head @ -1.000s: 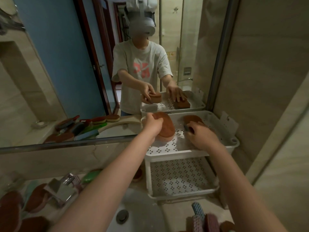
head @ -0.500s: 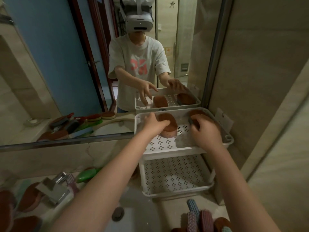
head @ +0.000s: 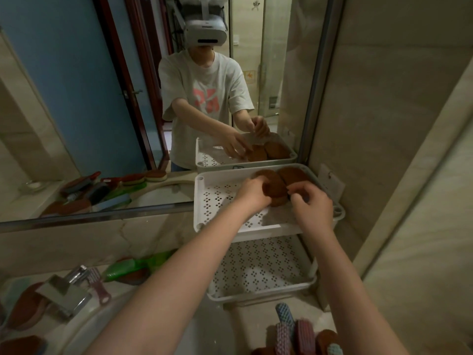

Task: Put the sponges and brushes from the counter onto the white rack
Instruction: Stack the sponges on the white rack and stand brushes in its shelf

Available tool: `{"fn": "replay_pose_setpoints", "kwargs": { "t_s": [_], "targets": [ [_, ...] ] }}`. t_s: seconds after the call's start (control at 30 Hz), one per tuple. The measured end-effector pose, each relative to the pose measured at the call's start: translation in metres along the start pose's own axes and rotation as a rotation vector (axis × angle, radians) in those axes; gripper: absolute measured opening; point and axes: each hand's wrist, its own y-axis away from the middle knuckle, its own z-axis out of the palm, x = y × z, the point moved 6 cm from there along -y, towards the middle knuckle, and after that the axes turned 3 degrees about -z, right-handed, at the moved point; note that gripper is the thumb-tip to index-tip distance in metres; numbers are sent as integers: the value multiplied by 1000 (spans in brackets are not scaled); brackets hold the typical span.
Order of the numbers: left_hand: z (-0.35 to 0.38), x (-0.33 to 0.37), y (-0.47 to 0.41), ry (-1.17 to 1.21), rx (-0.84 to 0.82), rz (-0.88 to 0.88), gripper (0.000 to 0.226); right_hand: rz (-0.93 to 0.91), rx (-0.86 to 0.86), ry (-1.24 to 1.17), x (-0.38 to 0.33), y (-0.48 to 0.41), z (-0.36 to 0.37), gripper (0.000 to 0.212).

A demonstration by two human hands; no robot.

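1. The white rack (head: 256, 298) is perforated plastic with two stacked tiers. Two flat, brown, oval sponges lie side by side and touching at the 1 o'clock corner of the top tray (head: 207, 198). The right sponge (head: 294, 175) sits at 2 o'clock of the left sponge (head: 274, 185).
2. Both hands hide the left sponge's near end.
3. The left hand (head: 252, 195) bends its fingers over that sponge's 9 o'clock edge, touching it — whether it pinches cannot be told. The right hand (head: 311, 210) hangs at the sponge's 5 o'clock — fingers loosely curled, holding nothing.

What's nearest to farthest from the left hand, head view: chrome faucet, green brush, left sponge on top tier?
1. left sponge, top tier, touching left hand.
2. green brush, down left of rack.
3. chrome faucet, lower left.
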Motion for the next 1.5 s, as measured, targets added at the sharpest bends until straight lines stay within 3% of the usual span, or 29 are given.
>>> {"fn": "replay_pose_setpoints", "kwargs": {
  "t_s": [0.17,0.33,0.43,0.63,0.83,1.03,1.17,1.27,1.37,1.5],
  "targets": [
    [2,4,0,-35,3,10,55,-20,-10,51,0,1,1,21],
    [-14,-2,19,94,15,13,54,-102,-75,157,-10,7,5,21],
    [-39,-16,40,157,100,1,50,-189,-97,167,-23,15,9,22],
    [-92,-56,108,297,385,135,19,-353,-97,93,-67,58,23,21],
    [-110,-123,176,383,479,146,7,-407,-50,-57,-93,133,54,15],
    [-71,-204,220,319,334,32,8,-250,-204,-9,-63,209,98,19],
    [-27,-248,247,262,138,-83,11,-94,-410,155,-19,257,115,23],
    [12,-272,266,243,-37,-184,14,129,-617,228,18,296,120,32],
    [52,-290,282,223,-229,-272,16,244,-847,293,41,333,119,54],
    [86,-305,299,200,-386,-361,19,119,-1146,588,58,369,117,90]
  ]
}}
